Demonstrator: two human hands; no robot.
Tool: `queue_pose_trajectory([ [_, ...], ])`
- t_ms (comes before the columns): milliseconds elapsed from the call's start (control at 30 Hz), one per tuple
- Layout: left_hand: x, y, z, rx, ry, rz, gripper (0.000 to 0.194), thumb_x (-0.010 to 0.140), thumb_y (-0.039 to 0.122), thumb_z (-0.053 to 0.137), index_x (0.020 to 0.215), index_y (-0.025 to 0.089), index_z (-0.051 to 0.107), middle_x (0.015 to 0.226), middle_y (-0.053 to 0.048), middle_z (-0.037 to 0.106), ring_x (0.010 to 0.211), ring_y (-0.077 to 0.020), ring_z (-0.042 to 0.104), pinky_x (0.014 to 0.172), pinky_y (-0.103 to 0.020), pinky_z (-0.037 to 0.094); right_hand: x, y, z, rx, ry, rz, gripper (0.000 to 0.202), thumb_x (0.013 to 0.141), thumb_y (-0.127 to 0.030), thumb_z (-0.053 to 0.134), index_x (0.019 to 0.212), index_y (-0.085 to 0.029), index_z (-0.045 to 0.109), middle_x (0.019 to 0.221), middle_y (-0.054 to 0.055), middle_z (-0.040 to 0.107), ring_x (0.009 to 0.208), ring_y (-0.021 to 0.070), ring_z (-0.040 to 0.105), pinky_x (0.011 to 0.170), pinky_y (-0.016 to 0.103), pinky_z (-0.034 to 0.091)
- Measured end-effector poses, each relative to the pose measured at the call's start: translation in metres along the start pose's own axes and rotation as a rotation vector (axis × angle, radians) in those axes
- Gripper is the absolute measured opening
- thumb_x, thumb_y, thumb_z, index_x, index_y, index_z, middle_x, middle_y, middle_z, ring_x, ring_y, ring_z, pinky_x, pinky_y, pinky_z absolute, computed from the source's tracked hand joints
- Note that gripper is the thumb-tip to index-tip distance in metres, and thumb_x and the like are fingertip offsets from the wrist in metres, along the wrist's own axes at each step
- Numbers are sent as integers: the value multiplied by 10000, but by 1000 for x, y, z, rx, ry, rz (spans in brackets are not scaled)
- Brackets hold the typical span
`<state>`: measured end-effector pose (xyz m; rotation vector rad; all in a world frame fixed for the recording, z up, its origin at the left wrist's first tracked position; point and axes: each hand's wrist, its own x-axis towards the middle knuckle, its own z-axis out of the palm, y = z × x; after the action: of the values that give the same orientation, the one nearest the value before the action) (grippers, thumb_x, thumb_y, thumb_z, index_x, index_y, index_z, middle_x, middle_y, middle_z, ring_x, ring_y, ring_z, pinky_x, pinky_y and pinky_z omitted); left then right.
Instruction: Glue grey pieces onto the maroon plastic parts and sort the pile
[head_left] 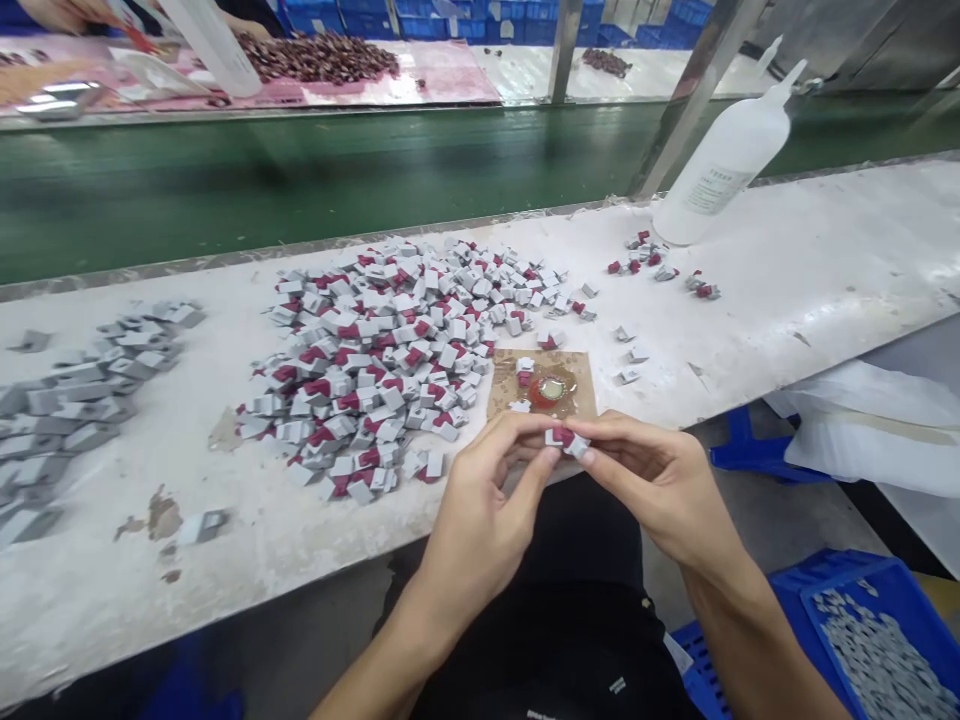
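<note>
Nearest are the black clothes [547, 620] of the person and, low on the right, a blue basket [810, 640] with many flat grey parts. Above the lap, the left hand [484, 510] and the right hand [664, 490] meet at the near edge of the white table [277, 540]. The thumb and fingers of each hand pinch one end of the same small piece [564, 438]. This piece is light grey at both ends and dark red between. Its long axis goes from left to right, with the right end a little lower; I cannot tell which end is its front.

Just beyond the fingers lies a brown board [581, 375] with a wet red spot [551, 390] and one similar piece [524, 372]. To its left is a large pile [390, 350] of such pieces; farther left, a grey heap [67, 410]. A white bottle [724, 165] is at the right, its nozzle toward the upper right. Behind runs a green belt [337, 170], then another table [450, 80] with brown parts [322, 58].
</note>
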<state>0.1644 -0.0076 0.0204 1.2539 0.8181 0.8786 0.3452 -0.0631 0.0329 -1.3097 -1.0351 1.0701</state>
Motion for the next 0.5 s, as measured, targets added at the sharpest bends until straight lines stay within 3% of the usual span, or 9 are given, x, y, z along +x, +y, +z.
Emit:
queue_pose_trajectory([
  [167, -10, 9, -9, 102, -44, 34, 166, 1083, 286, 680, 1222, 332, 758, 1206, 16, 771, 1120, -126, 760, 1000, -220, 623, -3, 4, 5, 16, -76, -8, 200, 971, -272, 874, 1153, -345, 907, 1190, 32, 883, 1083, 240, 866, 952, 312, 743],
  [267, -18, 18, -29, 254, -16, 62, 134, 1083, 298, 679, 1191, 321, 754, 1183, 18, 772, 1082, -134, 744, 949, -248, 604, -4, 2, 5, -69, -108, -17, 258, 987, -308, 864, 1239, -363, 884, 1204, 31, 881, 1092, 246, 865, 966, 325, 744],
  [333, -26, 24, -52, 435, 143, 115, 131, 1075, 308, 690, 1183, 327, 762, 1173, 19, 761, 1067, -145, 716, 924, -279, 582, -4, -3, 0, -145, -45, -50, 306, 986, -333, 867, 1292, -348, 864, 1191, 47, 881, 1047, 260, 872, 947, 369, 760],
  [400, -39, 29, -81, 663, 405, 158, 159, 1043, 343, 735, 1196, 324, 771, 1158, 13, 739, 1021, -167, 680, 885, -325, 558, -3, -7, -13, -224, 89, -98, 279, 985, -357, 867, 1263, -327, 868, 1128, 56, 885, 961, 259, 873, 877, 391, 775],
  [500, -62, 27, -129, 927, 773, 58, 250, 990, 452, 778, 1196, 311, 778, 1093, 7, 695, 911, -198, 605, 812, -390, 486, 11, -4, -41, -359, 367, -160, 204, 975, -408, 869, 1145, -297, 884, 1034, 59, 868, 900, 262, 846, 760, 402, 756],
])
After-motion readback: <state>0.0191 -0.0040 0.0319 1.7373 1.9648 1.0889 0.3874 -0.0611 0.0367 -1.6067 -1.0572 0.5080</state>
